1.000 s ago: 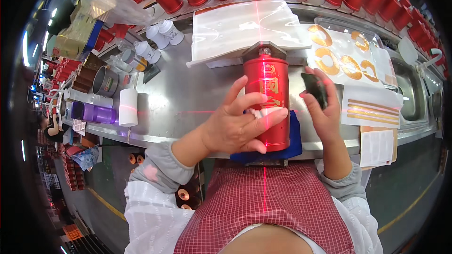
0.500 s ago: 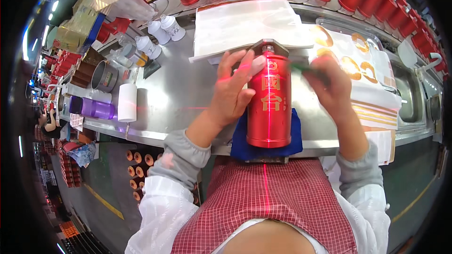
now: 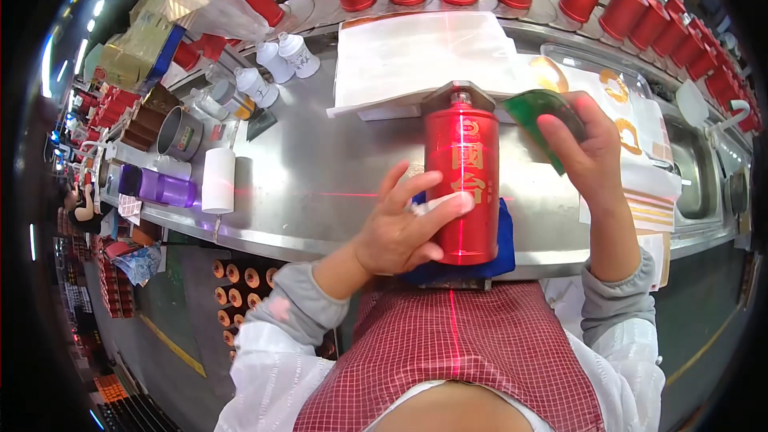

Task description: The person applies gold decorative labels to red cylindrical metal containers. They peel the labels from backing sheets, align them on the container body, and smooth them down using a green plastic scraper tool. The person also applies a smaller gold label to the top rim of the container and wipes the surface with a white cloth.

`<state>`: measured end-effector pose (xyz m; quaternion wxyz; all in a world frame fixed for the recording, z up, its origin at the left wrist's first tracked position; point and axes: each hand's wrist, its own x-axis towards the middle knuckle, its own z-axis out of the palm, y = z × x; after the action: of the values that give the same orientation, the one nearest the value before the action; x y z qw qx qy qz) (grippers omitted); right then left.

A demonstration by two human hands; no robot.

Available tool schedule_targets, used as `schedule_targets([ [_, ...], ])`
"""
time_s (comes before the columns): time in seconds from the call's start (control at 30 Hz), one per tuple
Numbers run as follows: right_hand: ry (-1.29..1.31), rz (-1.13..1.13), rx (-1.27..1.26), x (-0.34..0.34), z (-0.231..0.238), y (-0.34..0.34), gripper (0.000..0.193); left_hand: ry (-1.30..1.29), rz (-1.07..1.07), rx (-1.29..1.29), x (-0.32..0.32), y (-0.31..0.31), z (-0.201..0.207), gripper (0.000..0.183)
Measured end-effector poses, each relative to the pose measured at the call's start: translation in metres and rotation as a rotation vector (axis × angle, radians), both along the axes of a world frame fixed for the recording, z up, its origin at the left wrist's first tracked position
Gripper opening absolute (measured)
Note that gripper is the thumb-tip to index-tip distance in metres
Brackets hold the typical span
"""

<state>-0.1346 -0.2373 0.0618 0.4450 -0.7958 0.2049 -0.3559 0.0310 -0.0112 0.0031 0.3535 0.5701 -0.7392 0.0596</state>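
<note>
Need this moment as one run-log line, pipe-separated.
left hand: fingers over glossy red cylindrical bottle | right hand: gripping flat green tool, right of bottle | blue cloth: under bottle

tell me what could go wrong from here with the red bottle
The flat green piece in the right hand might scratch the red bottle. The bottle rests over blue cloth and could shift if the left hand presses unevenly. The right forearm overlaps the gold strips in this view, so might brush them.

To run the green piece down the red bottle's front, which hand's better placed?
Likely the right hand: it holds the green flat piece near the top of the red bottle; the left hand spreads over its lower left.
</note>
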Motion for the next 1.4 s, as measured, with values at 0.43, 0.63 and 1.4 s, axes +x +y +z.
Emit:
schedule_targets([
  [0.43, 0.266, 0.34, -0.611, 0.063, 0.038, 0.02, 0.017, 0.71, 0.29, -0.055, 0.015, -0.032, -0.021, 0.066],
  [0.63, 0.171, 0.022, -0.987, 0.087, 0.046, 0.021, 0.012, 0.589, 0.318, -0.055, -0.038, 0.016, -0.029, 0.075],
  [1.4, 1.002, -0.174, -0.555, 0.165, -0.056, -0.228, 0.05, 0.231, -0.017, -0.055, 0.056, -0.065, 0.03, 0.044],
])
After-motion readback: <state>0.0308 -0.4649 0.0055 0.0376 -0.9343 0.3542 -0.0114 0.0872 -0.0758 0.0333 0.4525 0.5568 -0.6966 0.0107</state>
